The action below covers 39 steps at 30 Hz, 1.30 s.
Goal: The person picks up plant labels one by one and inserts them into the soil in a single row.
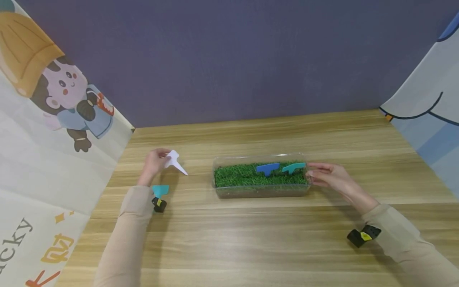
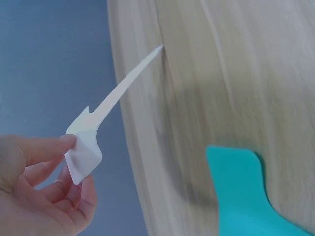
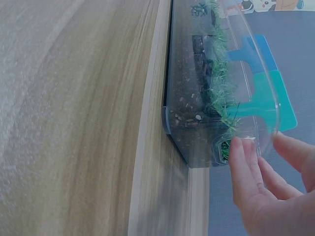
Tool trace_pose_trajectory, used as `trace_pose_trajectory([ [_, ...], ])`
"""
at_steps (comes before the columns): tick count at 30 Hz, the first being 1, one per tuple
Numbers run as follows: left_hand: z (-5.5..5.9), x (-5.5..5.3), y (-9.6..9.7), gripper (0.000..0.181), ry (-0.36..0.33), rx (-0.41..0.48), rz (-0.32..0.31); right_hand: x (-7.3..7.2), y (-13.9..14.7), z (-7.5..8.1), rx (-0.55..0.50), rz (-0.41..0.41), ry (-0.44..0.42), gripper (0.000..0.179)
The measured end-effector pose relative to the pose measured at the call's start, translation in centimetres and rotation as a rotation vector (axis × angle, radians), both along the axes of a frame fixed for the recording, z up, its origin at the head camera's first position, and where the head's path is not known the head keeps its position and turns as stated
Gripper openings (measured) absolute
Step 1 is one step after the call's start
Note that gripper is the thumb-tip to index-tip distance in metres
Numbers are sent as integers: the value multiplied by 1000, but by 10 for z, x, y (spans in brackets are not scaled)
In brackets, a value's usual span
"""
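My left hand [image 1: 155,161] pinches a white T-shaped plant label [image 1: 173,160] by its broad head, between thumb and fingers. Its pointed stem slants down to the right, tip near the wooden tabletop in the left wrist view. A teal plant label [image 1: 160,190] lies on the table beside the left wrist. With fairly straight fingers, my right hand [image 1: 333,179] touches the right end of a clear plastic box [image 1: 261,192] holding green artificial grass [image 1: 236,175]. A blue label [image 1: 267,168] and a turquoise label [image 1: 293,168] stand in the grass toward its right side.
The box stands on a wood-grain table [image 1: 229,239]. A dark blue-grey panel [image 1: 229,59] rises behind the table, and printed cloths with cartoon figures hang at the left and right. Each wrist carries a small black camera.
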<state>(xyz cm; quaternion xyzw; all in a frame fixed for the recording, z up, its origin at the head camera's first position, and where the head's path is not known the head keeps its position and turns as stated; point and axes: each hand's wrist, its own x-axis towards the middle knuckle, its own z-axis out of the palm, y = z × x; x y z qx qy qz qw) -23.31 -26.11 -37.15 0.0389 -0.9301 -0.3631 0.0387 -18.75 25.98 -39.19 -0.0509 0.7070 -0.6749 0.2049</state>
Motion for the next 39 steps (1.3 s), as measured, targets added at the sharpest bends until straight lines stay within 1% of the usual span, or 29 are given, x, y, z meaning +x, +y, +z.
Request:
trace_pose_trajectory([
  [2, 3, 1, 4, 27, 8, 10, -9, 0, 0, 1, 4, -1, -7, 63],
  [3, 4, 2, 6, 27, 14, 14, -14, 0, -1, 2, 25, -4, -11, 66],
  [4, 10, 5, 12, 28, -5, -9, -5, 1, -1, 3, 28, -6, -16, 66],
  [7, 14, 7, 19, 27, -4, -7, -8, 2, -2, 6, 29, -9, -31, 65],
  [12, 18, 7, 24, 28, -18, 5, -20, 2, -2, 7, 22, -9, -34, 64],
  [16, 19, 7, 28, 29, -17, 14, -51, 1, -2, 6, 15, -7, -31, 64],
  [24, 30, 10, 41, 28, 34, 9, -87, 2, -1, 7, 17, -7, -34, 65],
  [29, 37, 11, 51, 27, 76, 27, -106, 1, -1, 6, 7, -11, -39, 65],
  [34, 43, 13, 58, 26, 120, 39, -127, 1, -1, 6, 10, -8, -36, 64],
  [39, 51, 16, 66, 24, 177, 41, -149, 1, -1, 5, 15, -5, -34, 64],
])
